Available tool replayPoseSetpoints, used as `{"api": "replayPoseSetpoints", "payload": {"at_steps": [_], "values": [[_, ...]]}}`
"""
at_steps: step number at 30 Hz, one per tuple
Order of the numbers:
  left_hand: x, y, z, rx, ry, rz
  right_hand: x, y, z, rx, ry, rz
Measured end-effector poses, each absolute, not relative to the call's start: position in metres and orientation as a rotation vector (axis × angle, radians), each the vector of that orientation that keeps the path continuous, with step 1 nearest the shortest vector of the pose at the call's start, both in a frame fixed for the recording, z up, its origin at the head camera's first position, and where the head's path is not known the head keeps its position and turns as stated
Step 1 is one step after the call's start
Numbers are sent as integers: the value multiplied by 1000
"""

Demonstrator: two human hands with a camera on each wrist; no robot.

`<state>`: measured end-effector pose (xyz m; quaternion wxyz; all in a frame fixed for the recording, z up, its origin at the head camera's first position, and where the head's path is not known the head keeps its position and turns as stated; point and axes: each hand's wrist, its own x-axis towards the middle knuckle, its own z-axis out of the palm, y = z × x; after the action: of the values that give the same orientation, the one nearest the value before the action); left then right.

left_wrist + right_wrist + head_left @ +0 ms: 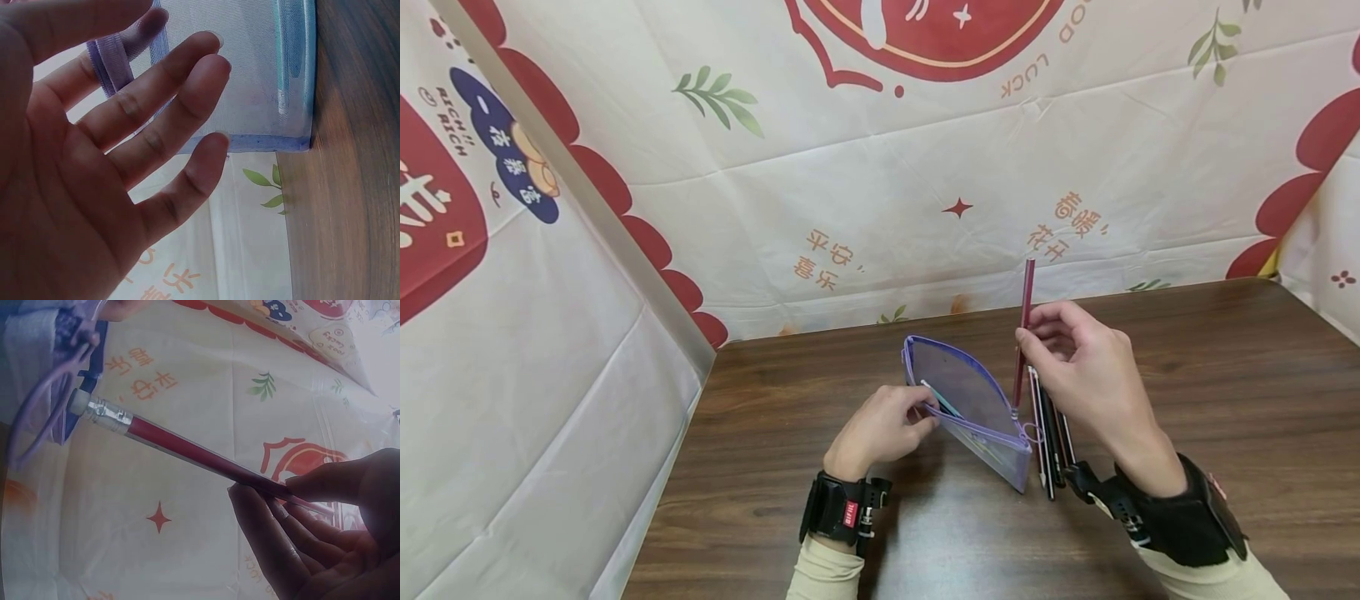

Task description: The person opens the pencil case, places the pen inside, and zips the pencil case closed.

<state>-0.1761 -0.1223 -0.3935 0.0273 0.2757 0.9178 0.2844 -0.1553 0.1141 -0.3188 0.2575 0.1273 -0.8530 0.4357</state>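
A purple mesh zip pouch [992,442] stands with its mouth unzipped, and a light teal pencil-like item [945,398] shows inside it. My left hand [880,425] pinches the near rim of the pouch at its left part; in the left wrist view the other fingers [206,94] lie outside the mesh. With thumb and fingertips, my right hand [1093,375] holds a dark red pencil [1027,292] nearly upright at the pouch's right end. The pencil's white eraser [80,402] and metal band point down, close to the purple loop [37,419] on the zip.
Several dark pencils [1047,433] lie side by side on the brown wooden table [760,467], just right of the pouch and below my right hand. A printed white cloth [880,183] rises behind the table, and another panel [550,375] borders its left side.
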Motion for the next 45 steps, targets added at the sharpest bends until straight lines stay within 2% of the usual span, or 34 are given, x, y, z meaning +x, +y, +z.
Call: {"api": "replayPoseSetpoints", "payload": {"at_steps": [45], "values": [[-176, -123, -392, 824, 2804, 892, -169, 102, -343, 609, -2382, 1093]]}}
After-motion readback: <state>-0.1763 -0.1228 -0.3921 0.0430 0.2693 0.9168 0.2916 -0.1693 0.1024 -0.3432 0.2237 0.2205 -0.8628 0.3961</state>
